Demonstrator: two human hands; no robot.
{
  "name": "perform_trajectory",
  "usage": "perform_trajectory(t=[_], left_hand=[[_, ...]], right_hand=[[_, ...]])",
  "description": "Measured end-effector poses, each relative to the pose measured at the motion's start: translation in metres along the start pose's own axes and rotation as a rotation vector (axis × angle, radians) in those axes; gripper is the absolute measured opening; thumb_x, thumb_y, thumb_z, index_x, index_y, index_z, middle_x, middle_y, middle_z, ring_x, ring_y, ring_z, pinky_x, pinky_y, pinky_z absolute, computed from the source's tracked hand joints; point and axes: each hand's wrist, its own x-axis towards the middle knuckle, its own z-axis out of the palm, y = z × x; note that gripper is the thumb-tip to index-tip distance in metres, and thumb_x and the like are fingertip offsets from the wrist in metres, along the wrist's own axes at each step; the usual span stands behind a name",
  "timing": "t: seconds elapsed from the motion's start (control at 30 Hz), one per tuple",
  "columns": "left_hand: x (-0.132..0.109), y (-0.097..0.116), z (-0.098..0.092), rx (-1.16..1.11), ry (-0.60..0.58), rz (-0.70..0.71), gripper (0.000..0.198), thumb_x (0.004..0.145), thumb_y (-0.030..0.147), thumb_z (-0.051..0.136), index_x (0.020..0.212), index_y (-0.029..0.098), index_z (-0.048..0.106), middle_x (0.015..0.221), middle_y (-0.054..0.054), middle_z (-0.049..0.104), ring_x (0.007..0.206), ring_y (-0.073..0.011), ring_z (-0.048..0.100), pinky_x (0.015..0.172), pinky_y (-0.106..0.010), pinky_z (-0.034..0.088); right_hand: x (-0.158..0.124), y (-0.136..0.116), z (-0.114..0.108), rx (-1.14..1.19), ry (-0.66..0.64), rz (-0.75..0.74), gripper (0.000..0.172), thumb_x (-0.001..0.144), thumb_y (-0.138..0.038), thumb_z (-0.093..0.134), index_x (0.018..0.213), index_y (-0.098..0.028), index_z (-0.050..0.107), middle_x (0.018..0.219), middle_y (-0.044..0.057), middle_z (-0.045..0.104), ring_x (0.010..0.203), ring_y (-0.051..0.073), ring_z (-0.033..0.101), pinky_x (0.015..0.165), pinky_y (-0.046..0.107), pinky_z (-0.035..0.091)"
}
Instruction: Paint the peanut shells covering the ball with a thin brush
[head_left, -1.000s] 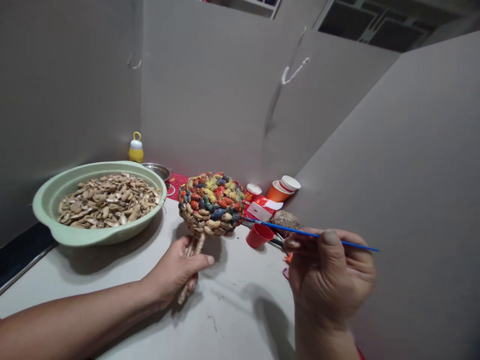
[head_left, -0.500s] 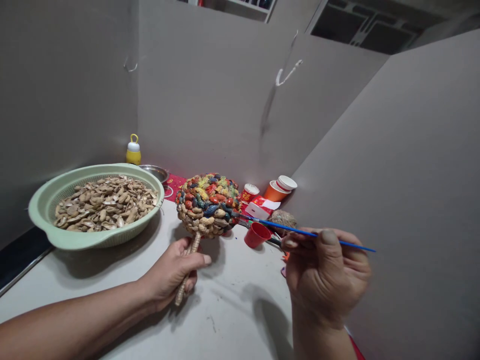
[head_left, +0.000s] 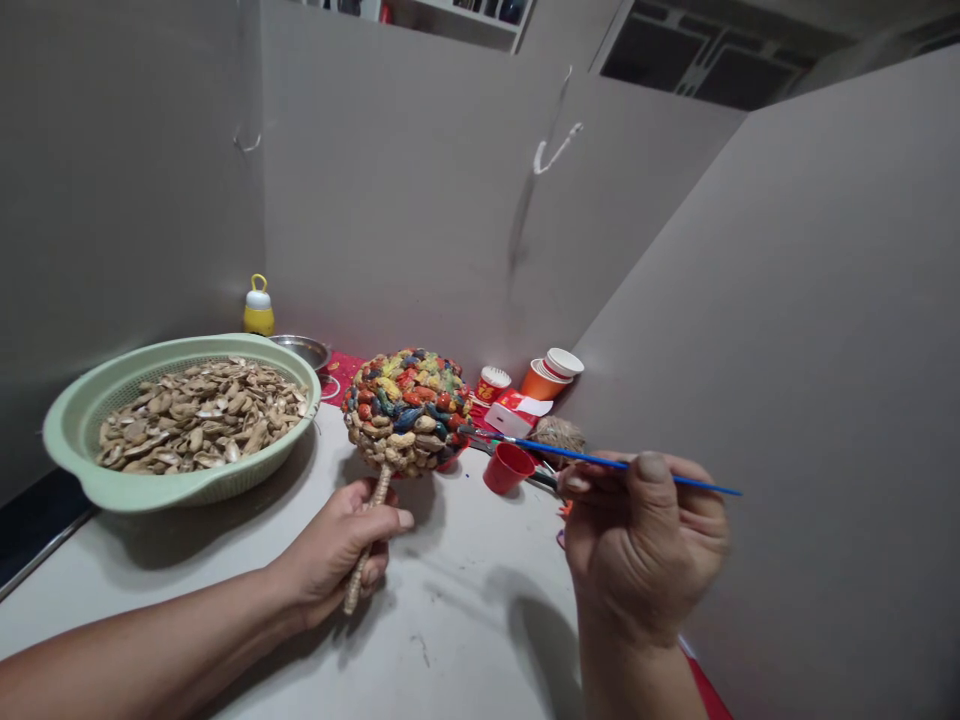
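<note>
My left hand is closed round the rope-wrapped stem of a ball covered in peanut shells. Red, blue, yellow and green paint coats the shells on its top and middle, while those low down near the stem are bare tan. In my right hand a thin blue paintbrush is pinched between thumb and fingers. Its bristle tip meets the right side of the ball, at the edge of the painted shells. Just below the brush stands a small red cup; what is inside cannot be made out.
A green colander heaped with peanut shells fills the left of the white table. Farther back are a yellow bottle, a metal bowl, paper cups and a twine ball. Grey walls enclose the table.
The whole view has shifted slightly, so most things appear a little farther left. Both hands keep their holds, and the brush tip stays at the ball's right side.
</note>
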Motion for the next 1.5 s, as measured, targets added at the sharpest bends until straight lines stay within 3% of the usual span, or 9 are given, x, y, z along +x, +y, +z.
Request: perform_trajectory(t=[0.47, 0.73, 0.97, 1.13, 1.37, 1.5], left_hand=[[0.002, -0.001, -0.002, 0.017, 0.011, 0.008, 0.048, 0.062, 0.042, 0.081, 0.083, 0.025, 0.041, 0.049, 0.016, 0.041, 0.033, -0.0011, 0.029, 0.034, -0.014, 0.023], [0.003, -0.001, -0.001, 0.024, 0.037, 0.03, 0.049, 0.062, 0.044, 0.082, 0.084, 0.025, 0.043, 0.048, 0.016, 0.04, 0.035, -0.001, 0.027, 0.034, -0.013, 0.023], [0.004, -0.001, -0.002, 0.029, 0.034, 0.029, 0.05, 0.061, 0.044, 0.083, 0.081, 0.025, 0.043, 0.051, 0.015, 0.041, 0.035, -0.0009, 0.028, 0.034, -0.013, 0.023], [0.002, 0.001, 0.0, 0.033, 0.034, 0.03, 0.05, 0.06, 0.045, 0.083, 0.081, 0.025, 0.042, 0.049, 0.015, 0.04, 0.035, -0.0011, 0.027, 0.035, -0.013, 0.022], [0.004, -0.002, -0.003, 0.039, 0.032, 0.036, 0.048, 0.062, 0.043, 0.082, 0.081, 0.026, 0.041, 0.049, 0.015, 0.04, 0.034, -0.0017, 0.028, 0.034, -0.014, 0.023], [0.004, -0.003, -0.002, 0.068, 0.051, 0.066, 0.047, 0.064, 0.042, 0.082, 0.084, 0.025, 0.043, 0.051, 0.015, 0.042, 0.034, -0.0022, 0.031, 0.035, -0.015, 0.025]], right_hand=[[0.005, 0.001, -0.003, -0.075, 0.074, 0.004, 0.045, 0.065, -0.053, 0.092, 0.073, -0.021, 0.061, 0.058, -0.007, 0.066, 0.042, 0.011, 0.06, 0.042, 0.022, 0.051], [0.033, 0.015, -0.032, -0.409, 0.209, -0.151, 0.048, 0.075, -0.063, 0.08, 0.078, -0.021, 0.058, 0.058, -0.005, 0.064, 0.049, 0.013, 0.065, 0.05, 0.025, 0.055], [0.049, 0.056, -0.066, -0.821, 0.061, -0.116, 0.052, 0.073, -0.072, 0.07, 0.07, -0.021, 0.062, 0.058, 0.003, 0.066, 0.05, 0.015, 0.059, 0.05, 0.028, 0.046], [0.05, 0.065, -0.076, -0.978, 0.007, -0.111, 0.05, 0.079, -0.071, 0.06, 0.075, -0.021, 0.065, 0.066, 0.006, 0.071, 0.059, 0.018, 0.062, 0.06, 0.03, 0.045], [0.047, 0.062, -0.073, -1.007, -0.063, -0.088, 0.048, 0.076, -0.069, 0.066, 0.075, -0.022, 0.068, 0.067, 0.006, 0.072, 0.058, 0.019, 0.062, 0.06, 0.03, 0.045], [0.043, 0.05, -0.062, -0.844, 0.064, -0.141, 0.046, 0.073, -0.066, 0.073, 0.075, -0.021, 0.066, 0.063, 0.003, 0.069, 0.056, 0.016, 0.061, 0.06, 0.03, 0.047]])
